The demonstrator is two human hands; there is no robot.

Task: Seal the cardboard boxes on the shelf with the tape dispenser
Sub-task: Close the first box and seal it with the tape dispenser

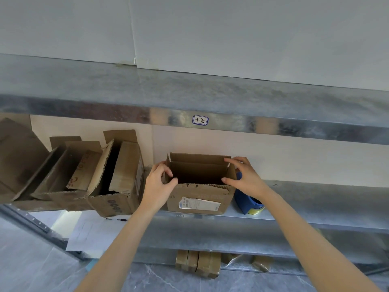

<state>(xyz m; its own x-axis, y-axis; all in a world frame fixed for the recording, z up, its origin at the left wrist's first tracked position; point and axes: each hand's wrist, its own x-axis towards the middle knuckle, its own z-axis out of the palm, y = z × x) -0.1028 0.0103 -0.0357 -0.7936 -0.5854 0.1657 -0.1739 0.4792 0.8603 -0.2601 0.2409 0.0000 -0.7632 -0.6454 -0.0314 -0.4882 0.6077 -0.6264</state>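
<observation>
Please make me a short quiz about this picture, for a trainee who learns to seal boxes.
1. True or false: the box in front of the person is already taped shut.
2. Where is the tape dispenser? A: inside the box. B: on the shelf, right of the box. C: on the floor.
3. Fill in: the box's side flaps are gripped by ___ hands.
Key: 1 false, its top is open. 2 B. 3 both: the left hand and the right hand.
</observation>
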